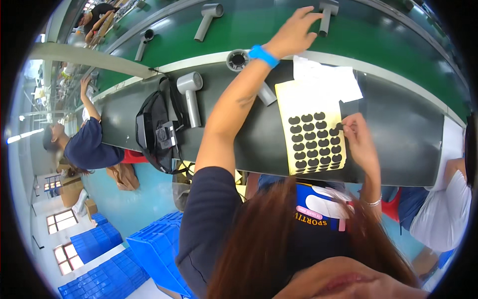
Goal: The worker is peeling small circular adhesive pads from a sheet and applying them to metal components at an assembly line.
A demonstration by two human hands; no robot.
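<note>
My left hand [295, 36], with a blue band on its wrist, stretches over the green conveyor belt [254, 37], fingers spread. Its fingertips are close to a grey hair dryer [325, 20] lying on the belt; I cannot tell if they touch. At the right edge of a pale yellow sheet of black stickers [311, 144], my right hand [359, 142] pinches a black sticker [339, 126]. Another hair dryer [267, 93] lies partly hidden under my left forearm, and a third hair dryer [191, 99] rests on the dark table to the left.
White paper [328, 79] lies beyond the sticker sheet. A black bag [152, 124] sits on the table's left part. More hair dryers [206, 22] lie along the belt. One co-worker [89, 137] is at the left, another [438, 214] at the right. Blue crates [159, 244] stand behind me.
</note>
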